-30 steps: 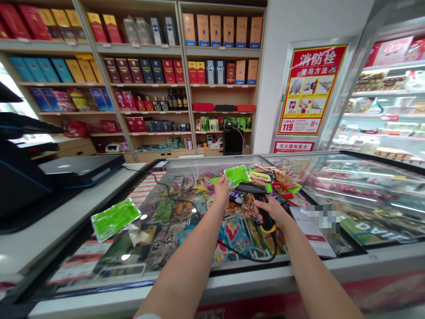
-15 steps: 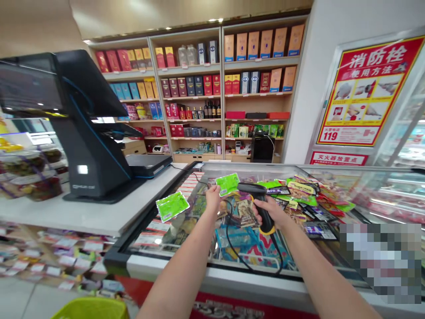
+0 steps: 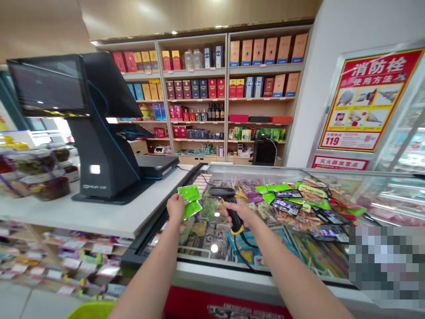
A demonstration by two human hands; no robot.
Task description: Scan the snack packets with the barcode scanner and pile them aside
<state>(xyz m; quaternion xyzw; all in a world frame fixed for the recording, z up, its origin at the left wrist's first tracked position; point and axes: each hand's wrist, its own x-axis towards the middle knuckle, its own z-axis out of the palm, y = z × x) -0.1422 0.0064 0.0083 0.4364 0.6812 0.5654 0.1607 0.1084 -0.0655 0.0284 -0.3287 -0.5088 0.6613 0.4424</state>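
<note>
My left hand (image 3: 175,207) pinches the edge of a bright green snack packet (image 3: 189,193) near the left side of the freezer's glass top. Partly beneath it is a second green packet (image 3: 192,209); whether that one is also held or lies on the glass I cannot tell. My right hand (image 3: 239,212) is wrapped round the handle of a black and yellow barcode scanner (image 3: 235,218), its head turned left toward the packets. A black cable hangs from the scanner's handle down onto the glass.
Many snack packets (image 3: 288,206) are piled on the right half of the chest freezer (image 3: 252,277). To the left, a cash register (image 3: 106,155) stands on a white counter (image 3: 146,207) beside tubs of food (image 3: 44,166). Part of a yellow-green basket (image 3: 91,311) shows below.
My left hand has moved left with its green packet, which now overlaps the other green packet. My right hand has carried the barcode scanner left. The camera view has shifted slightly.
</note>
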